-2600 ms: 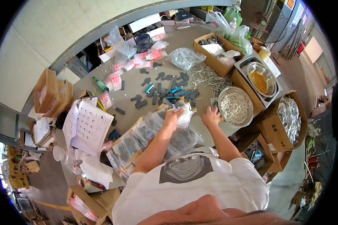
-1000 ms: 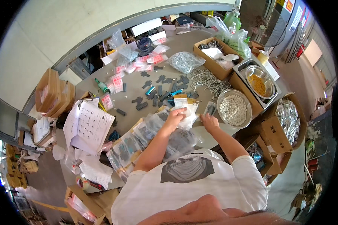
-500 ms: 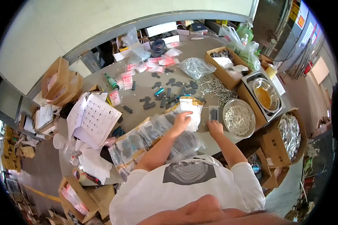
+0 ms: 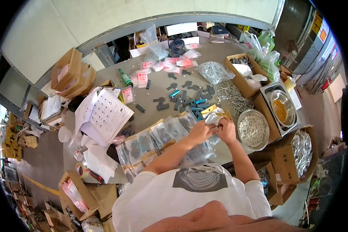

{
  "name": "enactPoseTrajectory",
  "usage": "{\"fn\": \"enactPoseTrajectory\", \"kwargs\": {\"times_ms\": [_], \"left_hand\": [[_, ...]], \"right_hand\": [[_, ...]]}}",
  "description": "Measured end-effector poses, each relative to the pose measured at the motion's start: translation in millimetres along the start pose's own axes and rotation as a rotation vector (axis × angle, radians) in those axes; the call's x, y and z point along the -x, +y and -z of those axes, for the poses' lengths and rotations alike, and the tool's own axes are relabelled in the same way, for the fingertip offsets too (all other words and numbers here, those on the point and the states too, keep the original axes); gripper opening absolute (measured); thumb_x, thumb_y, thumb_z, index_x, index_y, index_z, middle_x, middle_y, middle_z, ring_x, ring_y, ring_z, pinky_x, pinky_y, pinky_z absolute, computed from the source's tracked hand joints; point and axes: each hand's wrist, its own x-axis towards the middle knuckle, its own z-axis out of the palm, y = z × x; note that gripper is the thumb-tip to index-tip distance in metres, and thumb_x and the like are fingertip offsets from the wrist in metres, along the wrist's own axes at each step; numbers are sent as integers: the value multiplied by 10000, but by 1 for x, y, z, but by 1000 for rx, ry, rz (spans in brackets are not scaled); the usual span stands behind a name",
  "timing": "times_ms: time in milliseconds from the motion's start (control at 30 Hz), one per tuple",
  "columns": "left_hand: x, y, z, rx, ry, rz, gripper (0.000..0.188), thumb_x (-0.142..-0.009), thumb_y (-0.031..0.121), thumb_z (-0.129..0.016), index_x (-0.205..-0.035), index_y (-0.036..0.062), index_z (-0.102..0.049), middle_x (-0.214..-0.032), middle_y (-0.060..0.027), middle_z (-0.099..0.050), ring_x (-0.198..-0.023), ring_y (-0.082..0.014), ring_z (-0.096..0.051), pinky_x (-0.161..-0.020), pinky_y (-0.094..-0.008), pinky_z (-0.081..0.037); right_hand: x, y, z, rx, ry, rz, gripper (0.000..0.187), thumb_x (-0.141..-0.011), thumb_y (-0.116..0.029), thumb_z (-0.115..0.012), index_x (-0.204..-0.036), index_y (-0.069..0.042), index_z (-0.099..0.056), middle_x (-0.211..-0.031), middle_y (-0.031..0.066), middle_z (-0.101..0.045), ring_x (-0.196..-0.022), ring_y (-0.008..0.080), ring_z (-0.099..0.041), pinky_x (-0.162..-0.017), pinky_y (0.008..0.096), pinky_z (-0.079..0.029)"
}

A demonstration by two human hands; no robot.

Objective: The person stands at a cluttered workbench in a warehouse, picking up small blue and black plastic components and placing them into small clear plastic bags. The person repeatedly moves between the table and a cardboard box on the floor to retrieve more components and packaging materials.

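Note:
Close together over the front of the table, my left hand [image 4: 202, 132] and my right hand [image 4: 226, 130] are both closed at a small whitish plastic bag [image 4: 212, 118] with a yellow-brown upper part. The left fingers pinch its left side. My right fingers are bunched at its right lower edge; whether they hold anything else is hidden. Several clear bags with dark parts [image 4: 145, 144] lie in a row under and left of my left forearm. Beyond my hands are loose dark grey plastic pieces [image 4: 184, 94] and a few teal ones [image 4: 174, 93].
Right of my hands stands a metal bowl of white round pieces [image 4: 253, 130]. Behind it are a heap of screws [image 4: 236, 97], a bowl of yellow bits [image 4: 279, 107] and a cardboard box [image 4: 245, 82]. Printed sheets [image 4: 104, 114] and a green bottle [image 4: 125, 77] are to the left.
My right hand has left the small grey piece on the table and come up to the bag beside my left hand. The grey piece no longer shows there. The view has shifted slightly.

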Motion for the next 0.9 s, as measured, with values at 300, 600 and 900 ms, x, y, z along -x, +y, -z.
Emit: {"fn": "enactPoseTrajectory", "kwargs": {"times_ms": [300, 600, 900], "left_hand": [[10, -27, -11, 169, -71, 111, 168, -812, 208, -613, -801, 42, -630, -727, -190, -598, -676, -399, -565, -550, -446, -434], [4, 0, -6, -213, 93, 142, 171, -809, 194, -594, -710, 61, -633, -639, -148, -595, -602, -353, -584, -522, -458, -443], [16, -52, -30, 648, 80, 840, 407, -859, 411, -590, -755, 20, -644, -649, -64, -614, -554, -147, -581, -513, -326, -445]], "right_hand": [[-13, -9, -2, -249, -232, -167, 107, -726, -86, -592, -790, -2, -609, -721, 194, -617, -656, 356, -606, -589, 390, -479], [-9, 34, -60, -266, 76, -479, 128, -812, -121, -562, -861, -18, -619, -745, 160, -622, -630, 313, -606, -590, 390, -470], [-30, 84, -115, -1502, 584, -1266, 182, -922, -188, -476, -982, -20, -505, -825, 121, -573, -640, 237, -561, -600, 370, -510]]}}
